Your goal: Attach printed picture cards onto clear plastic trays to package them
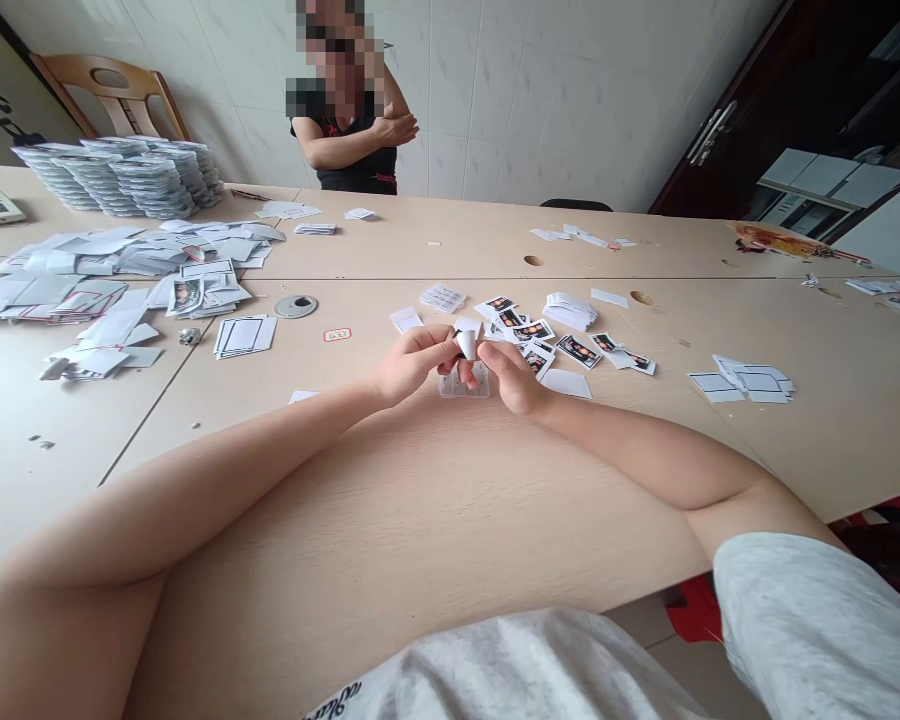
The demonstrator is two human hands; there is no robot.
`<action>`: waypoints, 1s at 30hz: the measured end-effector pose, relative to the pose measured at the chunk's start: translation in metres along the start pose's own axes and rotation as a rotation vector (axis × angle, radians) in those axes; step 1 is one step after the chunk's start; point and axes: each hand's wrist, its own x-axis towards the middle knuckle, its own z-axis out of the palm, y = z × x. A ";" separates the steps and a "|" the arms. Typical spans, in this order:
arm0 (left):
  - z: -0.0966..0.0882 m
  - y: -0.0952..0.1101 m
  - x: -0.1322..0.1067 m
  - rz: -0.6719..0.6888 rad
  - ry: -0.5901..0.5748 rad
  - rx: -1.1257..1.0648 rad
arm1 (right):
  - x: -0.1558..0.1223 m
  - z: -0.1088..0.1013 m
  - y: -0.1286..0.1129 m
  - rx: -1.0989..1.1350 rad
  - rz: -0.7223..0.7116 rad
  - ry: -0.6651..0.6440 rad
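Note:
Above the middle of the table, my left hand point(418, 362) pinches a small white card point(466, 345) that looks curled, with a dark patch at its edge. My right hand point(514, 380) is closed at the card's right side, its thumb and fingers bent against it; part of its grip is hidden. Below both hands sits a clear plastic box point(476, 385) with small compartments, partly covered by my fingers. Just beyond and to the right lie several loose photo cards point(534, 332) with dark pictures, next to a stack of white cards point(570, 310).
Heaps of white cards point(105, 250) cover the left side, with tall stacks of packed bundles point(146, 175) behind them. A round metal disc point(296, 306) lies nearer the middle. Black-bordered cards point(754, 380) rest at right. A person point(352, 150) is across the table, arms folded up.

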 end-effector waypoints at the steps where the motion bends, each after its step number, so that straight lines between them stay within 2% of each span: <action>1: -0.001 0.000 0.000 -0.002 0.003 -0.010 | 0.000 0.000 0.001 -0.011 0.020 0.006; 9: -0.002 -0.009 0.001 -0.030 0.110 0.048 | 0.001 -0.004 0.001 -0.152 0.221 0.122; 15: -0.002 -0.010 0.003 -0.022 0.211 0.079 | -0.008 -0.018 0.006 -0.289 0.332 0.158; 18: -0.003 -0.011 0.003 -0.034 0.215 0.112 | -0.019 -0.023 0.009 -0.347 0.293 0.213; 22: -0.001 -0.014 0.001 -0.051 0.142 0.124 | -0.031 -0.024 0.015 -0.394 0.224 0.288; 25: 0.003 -0.015 0.000 -0.043 0.104 0.127 | -0.033 -0.022 0.016 -0.459 0.176 0.280; 30: 0.008 -0.013 0.001 -0.071 0.165 0.214 | -0.031 -0.020 0.013 -0.458 0.116 0.274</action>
